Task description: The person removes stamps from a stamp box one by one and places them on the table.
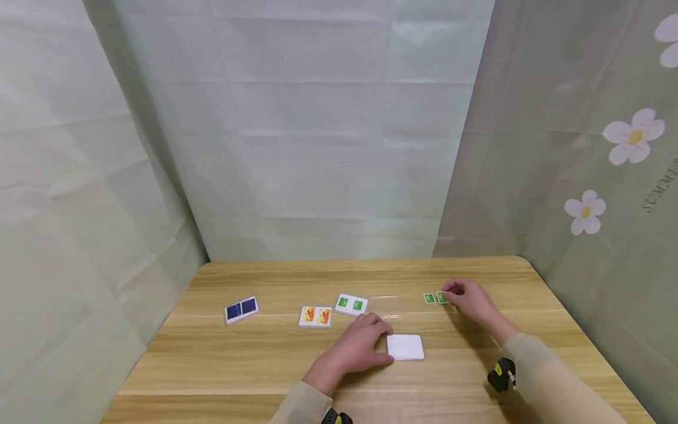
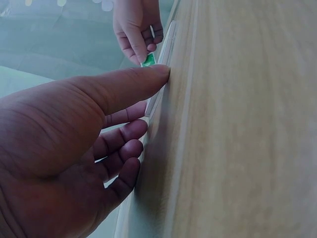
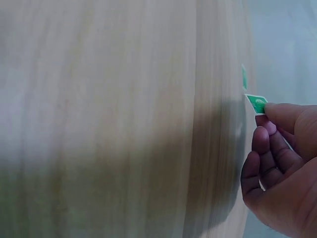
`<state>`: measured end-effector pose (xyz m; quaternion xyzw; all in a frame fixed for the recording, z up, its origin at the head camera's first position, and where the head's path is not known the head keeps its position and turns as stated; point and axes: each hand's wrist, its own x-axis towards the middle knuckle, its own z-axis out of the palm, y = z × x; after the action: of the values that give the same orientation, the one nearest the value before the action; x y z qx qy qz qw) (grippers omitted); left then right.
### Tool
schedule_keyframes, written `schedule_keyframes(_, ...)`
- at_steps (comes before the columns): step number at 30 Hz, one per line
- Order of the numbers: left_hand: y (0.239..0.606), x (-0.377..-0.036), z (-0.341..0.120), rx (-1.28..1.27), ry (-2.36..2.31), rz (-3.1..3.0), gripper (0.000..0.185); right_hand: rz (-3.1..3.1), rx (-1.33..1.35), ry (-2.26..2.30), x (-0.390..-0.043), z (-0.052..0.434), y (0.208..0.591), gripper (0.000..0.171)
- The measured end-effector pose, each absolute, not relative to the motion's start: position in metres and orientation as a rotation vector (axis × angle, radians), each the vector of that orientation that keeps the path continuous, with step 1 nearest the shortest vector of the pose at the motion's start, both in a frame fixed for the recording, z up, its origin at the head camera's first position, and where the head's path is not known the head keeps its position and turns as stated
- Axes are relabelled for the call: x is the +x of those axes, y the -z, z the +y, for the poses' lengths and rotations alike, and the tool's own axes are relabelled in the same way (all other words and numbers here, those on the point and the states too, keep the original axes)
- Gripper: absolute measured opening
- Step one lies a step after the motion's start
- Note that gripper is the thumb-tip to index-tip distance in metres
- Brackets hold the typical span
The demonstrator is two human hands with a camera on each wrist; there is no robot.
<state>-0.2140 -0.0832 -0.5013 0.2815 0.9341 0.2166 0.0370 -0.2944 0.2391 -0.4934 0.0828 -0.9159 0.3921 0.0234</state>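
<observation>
In the head view my right hand (image 1: 474, 303) pinches a small green picture card (image 1: 442, 297) with a white border. The right wrist view shows that card (image 3: 257, 104) tilted between thumb and fingertip, its other fingers curled beneath. Just left of it, a second small green card (image 1: 429, 298) lies on the table. My left hand (image 1: 357, 344) holds a flat clear case with a white face (image 1: 405, 347) by its left end, thumb at the near corner and index finger at the far one. From the left wrist, the case (image 2: 161, 89) appears edge-on against the thumb.
A clear rectangular cover (image 1: 386, 307) lies beyond the left hand. To its left are a white case with two green pictures (image 1: 351, 304), one with two orange-red pictures (image 1: 315, 317), and one with dark blue panels (image 1: 241, 310). Cloth curtains (image 1: 318, 147) surround the wooden table (image 1: 212, 377).
</observation>
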Motion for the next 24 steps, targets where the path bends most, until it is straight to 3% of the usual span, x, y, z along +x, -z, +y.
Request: schedule_keyframes(24,0.499,-0.213,-0.083,0.847,-0.678,2.856,0.048,-2.868,0.230,-1.078,-0.307,0.241,0.503,0.009)
